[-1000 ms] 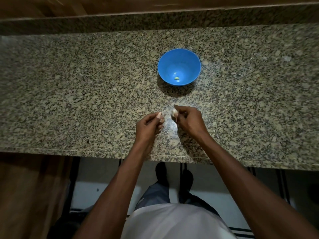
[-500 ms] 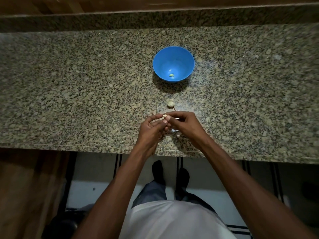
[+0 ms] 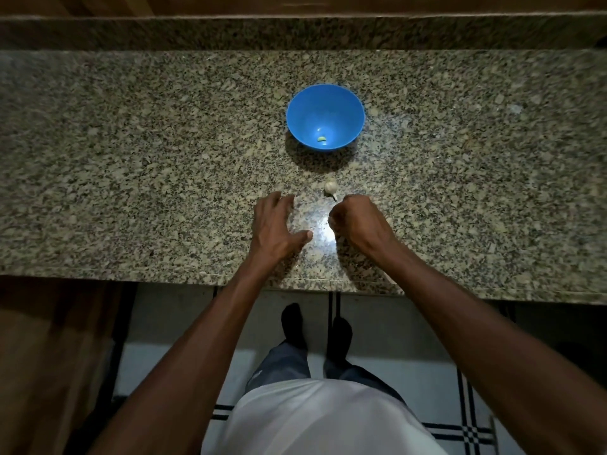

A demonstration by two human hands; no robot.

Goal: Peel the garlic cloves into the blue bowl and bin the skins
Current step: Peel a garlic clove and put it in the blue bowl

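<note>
Head view, looking down: we've got the blue bowl point(image 3: 325, 116) upper centre of the frame on the granite worktop point(image 3: 131, 159), w/ one small pale peeled clove point(image 3: 321, 138) at its bottom. So approx one clove done, as far as we can see.

Just below the bowl, centre of frame, a garlic piece point(image 3: 330, 186) sits on the worktop w/ its skin apparently on and a thin stem-like tail pointing toward our right hand point(image 3: 358, 221). We can't tell if it's a single clove or a small cluster.

Left hand point(image 3: 274, 224): grip spread, fingers straight and flat on the worktop, holding nothing. Right hand: grip curled into a fist, just below-right of the garlic piece, knuckles near its tail; whether it pinches a clove or bits of skin inside, we can't tell, since the fingers hide the palm.

No bin in view, no loose skins we can make out on the speckled stone, which would hide them anyway.

Our read: early to mid task. Left to do: peel the piece on the worktop, drop it in the bowl, then collect skins and bin them.
</note>
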